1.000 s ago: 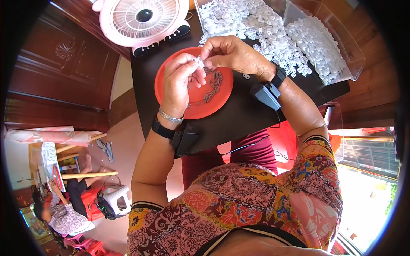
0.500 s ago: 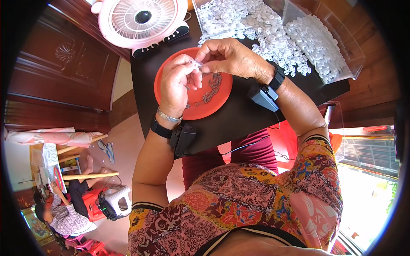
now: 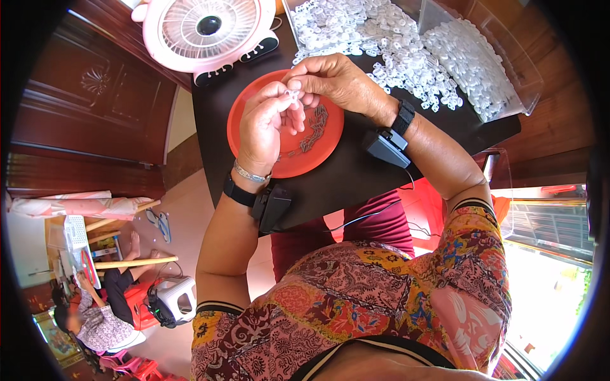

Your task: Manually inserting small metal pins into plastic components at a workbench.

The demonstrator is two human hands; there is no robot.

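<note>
My left hand [image 3: 262,127] pinches a small white plastic piece [image 3: 293,94] between thumb and fingertips, above the orange-red round plate [image 3: 318,159]. Coming in from the right, my right hand [image 3: 343,84] has its thumb and index finger closed at the same piece, its thumb tip touching or very near it. Whether a second tiny part sits between those fingers I cannot tell. Small grey metal pins [image 3: 311,136] lie in a loose curved heap on the plate, some of them hidden by my hands.
Many white plastic pieces [image 3: 413,66] spill across the dark table [image 3: 343,184] from a clear bin; another clear bin [image 3: 470,70] of them stands at right. A pink fan [image 3: 210,32] stands at back left. Another person [image 3: 105,324] sits far left near a white stool [image 3: 178,301].
My right hand has turned slightly, its thumb now lying over the top of the white piece. The left hand keeps its pinch in nearly the same place.
</note>
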